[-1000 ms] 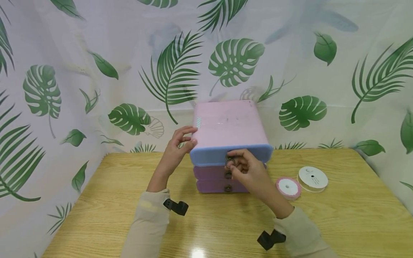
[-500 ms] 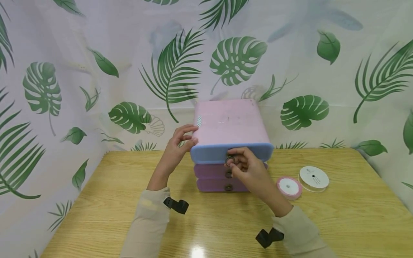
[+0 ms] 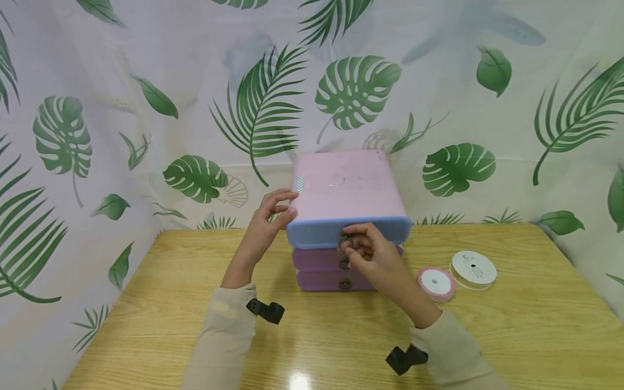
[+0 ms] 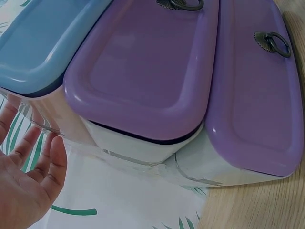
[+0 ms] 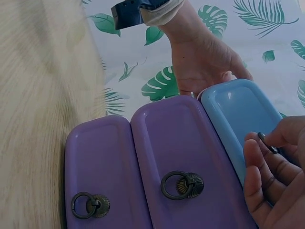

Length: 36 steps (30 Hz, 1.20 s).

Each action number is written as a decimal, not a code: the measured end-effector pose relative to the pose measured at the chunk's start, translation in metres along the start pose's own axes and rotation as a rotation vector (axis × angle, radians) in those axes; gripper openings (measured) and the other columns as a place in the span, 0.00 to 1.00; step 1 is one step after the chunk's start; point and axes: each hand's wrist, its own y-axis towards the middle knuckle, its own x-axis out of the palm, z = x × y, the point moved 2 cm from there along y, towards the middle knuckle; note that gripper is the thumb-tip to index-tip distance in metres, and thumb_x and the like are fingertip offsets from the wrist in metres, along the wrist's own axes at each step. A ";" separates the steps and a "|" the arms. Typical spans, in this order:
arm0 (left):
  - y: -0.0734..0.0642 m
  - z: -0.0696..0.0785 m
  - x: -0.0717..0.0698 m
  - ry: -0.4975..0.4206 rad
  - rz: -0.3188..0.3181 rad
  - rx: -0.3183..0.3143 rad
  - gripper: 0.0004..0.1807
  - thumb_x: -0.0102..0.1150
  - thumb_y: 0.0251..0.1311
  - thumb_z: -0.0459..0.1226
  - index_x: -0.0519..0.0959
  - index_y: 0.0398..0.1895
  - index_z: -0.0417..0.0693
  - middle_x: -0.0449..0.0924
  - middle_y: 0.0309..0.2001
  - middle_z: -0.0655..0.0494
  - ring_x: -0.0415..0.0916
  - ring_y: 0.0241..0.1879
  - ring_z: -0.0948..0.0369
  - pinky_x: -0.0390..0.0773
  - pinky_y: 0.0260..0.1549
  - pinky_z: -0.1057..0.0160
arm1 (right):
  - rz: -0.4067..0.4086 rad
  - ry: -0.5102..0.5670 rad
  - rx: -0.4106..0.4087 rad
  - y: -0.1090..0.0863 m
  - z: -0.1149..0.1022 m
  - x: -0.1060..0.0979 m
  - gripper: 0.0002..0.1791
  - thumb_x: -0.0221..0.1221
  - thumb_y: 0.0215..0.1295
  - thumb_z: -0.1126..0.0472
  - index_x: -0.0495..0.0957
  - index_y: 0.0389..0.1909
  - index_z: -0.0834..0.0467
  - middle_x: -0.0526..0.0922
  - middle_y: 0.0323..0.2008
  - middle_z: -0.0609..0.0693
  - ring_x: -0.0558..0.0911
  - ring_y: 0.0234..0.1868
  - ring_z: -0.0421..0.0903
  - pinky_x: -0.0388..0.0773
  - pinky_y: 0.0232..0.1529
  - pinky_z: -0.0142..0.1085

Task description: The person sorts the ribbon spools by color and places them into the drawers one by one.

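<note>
A small chest of drawers with a pink top (image 3: pixel 346 184) stands on the table, with a blue drawer front (image 3: pixel 314 234) above two purple drawer fronts (image 5: pixel 164 138). The right hand (image 3: pixel 377 257) pinches the dark metal ring pull (image 3: pixel 346 244) of the blue drawer between thumb and fingers. At the chest's upper left side, the left hand (image 3: pixel 265 222) rests its loosely bent fingers and thumb against the wall. In the left wrist view, its fingertips (image 4: pixel 58 145) lie beside the pale side below the blue front. A thin dark gap shows behind the blue front there.
Right of the chest lie a pink-rimmed ribbon spool (image 3: pixel 436 283) and a larger white spool (image 3: pixel 473 269). A leaf-patterned cloth (image 3: pixel 195 108) hangs behind the wooden table (image 3: pixel 170 325). Ring pulls (image 5: pixel 182 185) stick out from the purple drawers.
The view has shifted slightly. Both hands keep their places, the right on the ring pull and the left at the chest's side. No clear drawer movement shows.
</note>
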 end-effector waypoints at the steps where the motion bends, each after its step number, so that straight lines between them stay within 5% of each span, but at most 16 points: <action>1: 0.000 0.000 0.000 0.001 0.002 -0.001 0.21 0.51 0.68 0.40 0.71 0.64 0.50 0.58 0.70 0.57 0.64 0.62 0.48 0.77 0.46 0.59 | -0.001 -0.002 -0.002 0.000 0.000 0.000 0.18 0.52 0.68 0.70 0.67 0.57 0.63 0.81 0.42 0.60 0.82 0.38 0.54 0.83 0.38 0.42; 19: 0.001 0.001 0.002 -0.003 0.003 -0.019 0.22 0.51 0.67 0.41 0.70 0.64 0.50 0.57 0.71 0.56 0.64 0.62 0.49 0.77 0.47 0.58 | -0.041 -0.039 -0.022 -0.013 0.007 -0.002 0.21 0.53 0.68 0.69 0.63 0.61 0.64 0.81 0.42 0.62 0.84 0.33 0.42 0.81 0.33 0.33; 36: 0.001 -0.001 0.002 -0.013 0.005 -0.023 0.23 0.51 0.67 0.41 0.70 0.65 0.50 0.56 0.72 0.57 0.63 0.61 0.49 0.76 0.46 0.61 | -0.004 -0.129 0.024 -0.034 0.027 -0.007 0.15 0.56 0.66 0.70 0.72 0.53 0.63 0.82 0.47 0.61 0.84 0.35 0.40 0.81 0.33 0.31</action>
